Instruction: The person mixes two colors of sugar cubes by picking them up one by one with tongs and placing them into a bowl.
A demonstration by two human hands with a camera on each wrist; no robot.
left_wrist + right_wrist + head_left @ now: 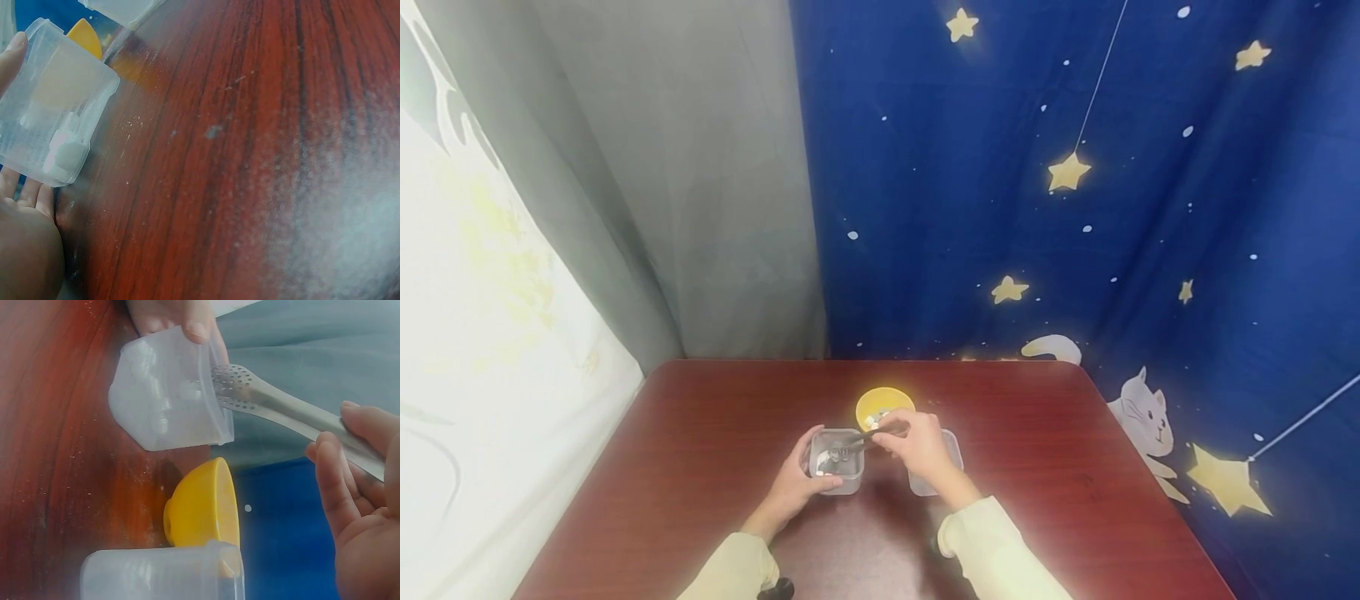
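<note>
A clear plastic container stands on the table, and my left hand grips it with the thumb on the near side and fingers round the left. Several white pieces lie at its bottom in the left wrist view. My right hand pinches metal tongs between thumb and fingers. Their perforated ends reach in over the container's rim. Behind the two hands sits a yellow bowl, with white pieces in it. The tongs' tips are partly hidden by the container wall.
A second clear container stands at the right, partly under my right hand and close to the bowl. The dark red wooden table ends at a back edge before grey and blue star-patterned curtains.
</note>
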